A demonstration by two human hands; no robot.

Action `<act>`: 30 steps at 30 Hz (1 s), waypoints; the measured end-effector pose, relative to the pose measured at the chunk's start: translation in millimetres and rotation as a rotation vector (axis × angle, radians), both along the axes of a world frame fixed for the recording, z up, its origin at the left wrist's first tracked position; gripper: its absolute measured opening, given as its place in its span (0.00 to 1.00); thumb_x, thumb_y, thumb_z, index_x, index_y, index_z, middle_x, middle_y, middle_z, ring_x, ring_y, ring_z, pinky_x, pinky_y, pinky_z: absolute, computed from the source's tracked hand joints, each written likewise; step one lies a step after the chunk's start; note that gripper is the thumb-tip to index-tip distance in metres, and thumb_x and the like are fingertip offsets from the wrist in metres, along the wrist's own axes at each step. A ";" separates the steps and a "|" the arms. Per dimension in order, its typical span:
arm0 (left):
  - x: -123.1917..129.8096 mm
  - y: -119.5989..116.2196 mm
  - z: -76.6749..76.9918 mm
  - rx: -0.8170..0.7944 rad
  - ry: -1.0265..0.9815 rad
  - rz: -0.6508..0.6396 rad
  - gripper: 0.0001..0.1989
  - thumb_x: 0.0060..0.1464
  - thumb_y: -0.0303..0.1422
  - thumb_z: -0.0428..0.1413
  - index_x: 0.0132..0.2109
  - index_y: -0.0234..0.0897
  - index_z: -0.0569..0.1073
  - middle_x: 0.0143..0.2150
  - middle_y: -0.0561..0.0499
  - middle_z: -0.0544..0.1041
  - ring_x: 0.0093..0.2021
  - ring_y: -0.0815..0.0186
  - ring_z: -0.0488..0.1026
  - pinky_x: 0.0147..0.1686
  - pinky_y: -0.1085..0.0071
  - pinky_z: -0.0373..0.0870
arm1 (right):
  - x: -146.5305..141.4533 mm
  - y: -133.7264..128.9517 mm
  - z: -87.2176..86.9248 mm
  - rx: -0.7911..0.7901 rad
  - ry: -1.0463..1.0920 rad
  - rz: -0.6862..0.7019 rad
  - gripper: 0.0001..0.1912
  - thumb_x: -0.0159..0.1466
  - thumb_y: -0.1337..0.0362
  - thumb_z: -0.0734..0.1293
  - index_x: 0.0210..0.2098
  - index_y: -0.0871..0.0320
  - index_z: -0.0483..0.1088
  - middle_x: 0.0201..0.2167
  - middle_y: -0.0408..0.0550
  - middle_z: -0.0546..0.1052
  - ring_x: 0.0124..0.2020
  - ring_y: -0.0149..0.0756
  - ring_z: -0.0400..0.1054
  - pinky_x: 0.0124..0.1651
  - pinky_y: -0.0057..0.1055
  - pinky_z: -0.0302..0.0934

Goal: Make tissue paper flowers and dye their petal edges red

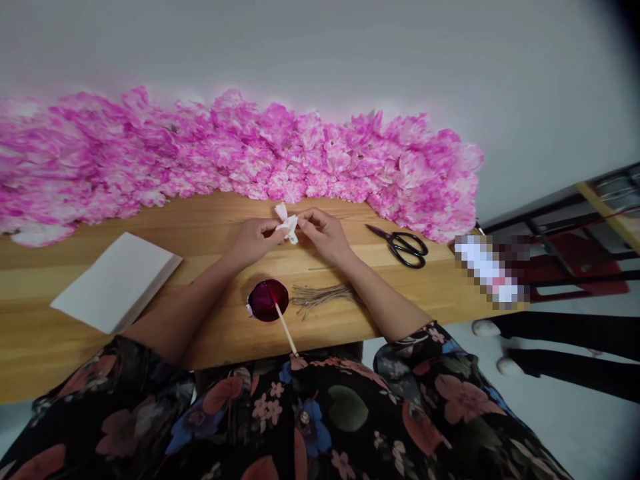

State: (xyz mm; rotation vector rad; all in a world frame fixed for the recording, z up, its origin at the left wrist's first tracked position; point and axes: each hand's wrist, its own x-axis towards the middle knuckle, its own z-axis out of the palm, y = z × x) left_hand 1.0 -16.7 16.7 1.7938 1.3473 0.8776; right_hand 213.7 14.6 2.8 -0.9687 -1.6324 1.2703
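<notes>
A small piece of crumpled white paper (289, 227) is between my hands over the wooden table. My left hand (256, 240) pinches its left side between thumb and fingers. On its right edge, the fingertips of my right hand (324, 233) are pressed together at the paper. Below my hands stands a bowl of dark red liquid (267, 299) with a light wooden stick (287, 328) leaning out of it. Thin brown twigs (323, 296) lie right of the bowl, partly hidden by my right forearm.
Pink and white paper flowers (280, 147) line the table (210, 230) along the wall. A stack of white paper (117, 283) lies left, black-handled scissors (403, 247) right. A blurred-out item (487, 267) sits at the right end. Beyond it are a person's legs (570, 340).
</notes>
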 end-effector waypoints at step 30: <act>-3.4 3.0 2.4 -0.019 -0.133 0.061 0.21 0.65 0.49 0.54 0.36 0.38 0.80 0.36 0.47 0.85 0.40 0.58 0.79 0.42 0.67 0.75 | 1.7 -3.5 4.8 0.055 -0.121 -0.010 0.18 0.70 0.46 0.68 0.36 0.54 0.77 0.31 0.43 0.80 0.31 0.35 0.70 0.39 0.32 0.65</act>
